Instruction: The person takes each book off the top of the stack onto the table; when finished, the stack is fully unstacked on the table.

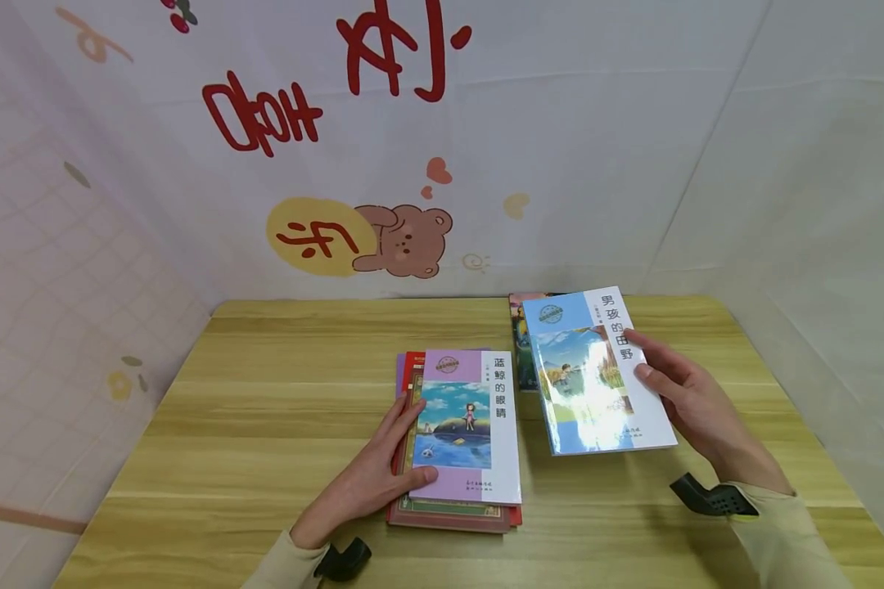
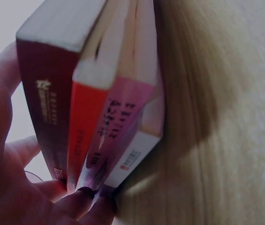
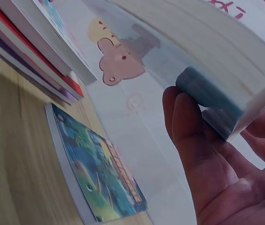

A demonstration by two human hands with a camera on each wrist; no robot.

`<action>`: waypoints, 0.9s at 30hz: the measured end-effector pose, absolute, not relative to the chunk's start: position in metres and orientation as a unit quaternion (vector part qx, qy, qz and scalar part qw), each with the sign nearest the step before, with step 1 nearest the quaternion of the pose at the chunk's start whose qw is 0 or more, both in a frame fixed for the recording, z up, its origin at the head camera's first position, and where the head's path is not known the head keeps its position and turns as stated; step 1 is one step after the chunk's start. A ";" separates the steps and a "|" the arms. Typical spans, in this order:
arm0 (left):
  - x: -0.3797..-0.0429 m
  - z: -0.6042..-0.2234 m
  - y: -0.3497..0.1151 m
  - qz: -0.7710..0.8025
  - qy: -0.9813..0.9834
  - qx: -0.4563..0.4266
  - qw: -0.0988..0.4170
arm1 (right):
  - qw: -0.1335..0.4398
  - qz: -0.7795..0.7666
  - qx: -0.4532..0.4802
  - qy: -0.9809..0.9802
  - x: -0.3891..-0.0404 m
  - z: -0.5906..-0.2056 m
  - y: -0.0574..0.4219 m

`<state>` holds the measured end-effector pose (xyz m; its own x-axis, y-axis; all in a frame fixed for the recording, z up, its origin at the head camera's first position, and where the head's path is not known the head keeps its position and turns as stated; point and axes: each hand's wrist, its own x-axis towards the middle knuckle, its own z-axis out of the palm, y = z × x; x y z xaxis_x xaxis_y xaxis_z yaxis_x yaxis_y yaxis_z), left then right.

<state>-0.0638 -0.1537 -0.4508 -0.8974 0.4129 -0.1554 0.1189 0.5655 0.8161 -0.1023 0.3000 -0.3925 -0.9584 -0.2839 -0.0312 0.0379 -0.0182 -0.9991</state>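
Observation:
A stack of books [image 1: 462,425] lies mid-table, topped by a purple and white one showing a girl on a whale. My left hand [image 1: 392,458] rests against its left side, thumb on the top cover and fingers straight along the spines [image 2: 90,117]. The left hand [image 2: 10,183] touches the lower spines in the wrist view. My right hand [image 1: 659,372] grips a light-blue book [image 1: 597,376] by its right edge and holds it tilted above the table. Its thumb lies on the cover, with the right hand's fingers [image 3: 193,136] under the blue book [image 3: 207,65].
A dark, colourful book [image 1: 519,348] lies flat on the wooden table [image 1: 265,409] behind the lifted one; the right wrist view shows this colourful book [image 3: 99,178] beside the stack [image 3: 34,51]. A printed curtain wall closes the back and sides.

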 end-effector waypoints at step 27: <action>-0.063 -0.453 -0.154 0.440 0.870 0.155 0.162 | 0.088 -0.772 -0.087 0.624 -0.128 -0.397 0.346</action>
